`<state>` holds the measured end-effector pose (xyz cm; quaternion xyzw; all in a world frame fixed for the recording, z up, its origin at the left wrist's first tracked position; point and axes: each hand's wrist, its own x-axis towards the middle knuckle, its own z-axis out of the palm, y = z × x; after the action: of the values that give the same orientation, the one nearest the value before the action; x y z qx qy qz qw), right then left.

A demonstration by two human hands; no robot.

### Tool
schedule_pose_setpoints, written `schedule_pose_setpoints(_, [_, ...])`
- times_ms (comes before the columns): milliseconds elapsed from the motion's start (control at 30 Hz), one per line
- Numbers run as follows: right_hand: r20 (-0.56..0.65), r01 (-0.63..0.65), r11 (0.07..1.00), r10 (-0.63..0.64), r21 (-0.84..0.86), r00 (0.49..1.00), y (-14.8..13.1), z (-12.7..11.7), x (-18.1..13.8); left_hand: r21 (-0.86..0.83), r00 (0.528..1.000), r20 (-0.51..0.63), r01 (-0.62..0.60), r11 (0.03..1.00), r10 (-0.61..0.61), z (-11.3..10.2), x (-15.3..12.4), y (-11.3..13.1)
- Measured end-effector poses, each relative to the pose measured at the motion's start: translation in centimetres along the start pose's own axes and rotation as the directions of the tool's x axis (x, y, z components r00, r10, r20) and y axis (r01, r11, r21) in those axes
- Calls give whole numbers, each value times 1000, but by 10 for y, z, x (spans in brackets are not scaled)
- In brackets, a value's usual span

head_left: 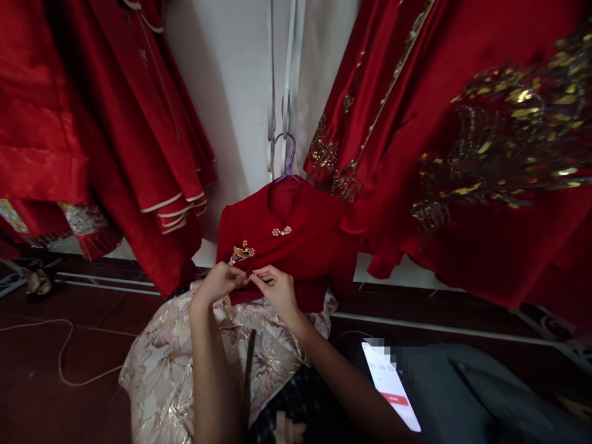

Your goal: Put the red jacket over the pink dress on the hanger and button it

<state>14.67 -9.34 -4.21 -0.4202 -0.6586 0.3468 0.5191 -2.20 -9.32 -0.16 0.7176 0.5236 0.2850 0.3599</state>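
Both hands' fingers (pixel 269 271) pinch closed at the red top (pixel 303 256), flanked by hanging garments (pixel 152 148).

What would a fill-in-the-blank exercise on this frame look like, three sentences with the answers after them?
1. The top hangs on a ____ hanger.
2. The left hand and right hand are close together at the front of the top, whose fabric is coloured ____.
3. In the picture, the lit phone lies to the ____ of the right forearm.

Missing words: purple; red; right.
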Motion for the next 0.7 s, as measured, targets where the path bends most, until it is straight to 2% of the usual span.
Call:
schedule_pose_setpoints(233, [37,-7,999,8,-45,999,5,-1,1,-97,999,0,40,995,-40,-1,1,-1])
schedule_pose_setpoints(333, [229,-108,993,117,-48,966,0,-19,5,-55,997,-7,76,996,-77,-2,-1,-5])
schedule_pose_setpoints(400, [394,-186,981,190,-48,899,-11,-36,7,16,994,-61,87,996,-86,-5,-4,-7])
schedule_pose_setpoints(467, [482,-206,978,197,-34,854,-26,-53,9,73,990,-119,88,993,-79,-7,-8,-7])
schedule_pose_setpoints(500, [488,-189,982,173,-17,855,-33,-61,10,85,989,-130,82,993,-70,-7,-8,-5])
schedule_pose_setpoints(567, [434,-145,989,120,25,893,-45,-71,11,68,993,-111,58,996,-50,-6,-8,0])
schedule_pose_setpoints(633, [347,-124,990,95,62,933,-51,-75,13,43,996,-80,35,998,-32,-3,-5,4])
schedule_pose_setpoints(700, [299,-125,988,94,86,950,-51,-75,15,74,996,-88,34,997,-27,1,0,6])
